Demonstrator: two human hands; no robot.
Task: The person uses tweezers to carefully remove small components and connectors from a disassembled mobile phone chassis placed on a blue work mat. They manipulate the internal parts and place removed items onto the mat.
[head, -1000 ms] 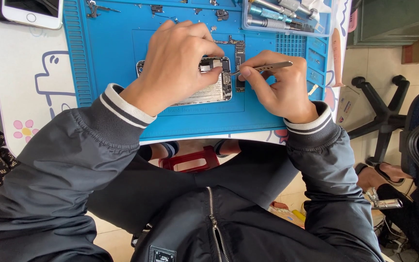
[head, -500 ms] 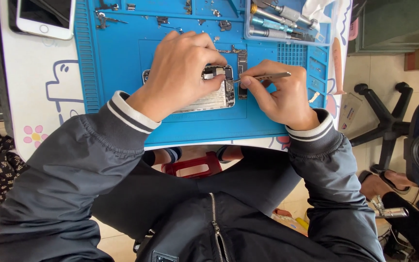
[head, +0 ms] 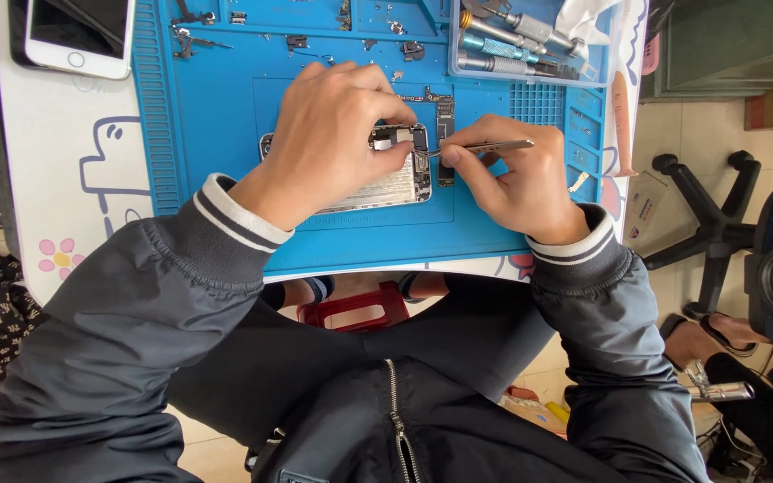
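On the blue work mat, at its middle, lies the opened phone with its insides showing. Your left hand rests curled over the phone, fingertips pressing its upper edge. Just right of the phone, your right hand is closed in a pinch on metal tweezers, their tips touching the phone's right side. Above that, at the mat's top right corner, sits a clear tray of screwdrivers. Left of the mat, a white phone lies on the tabletop.
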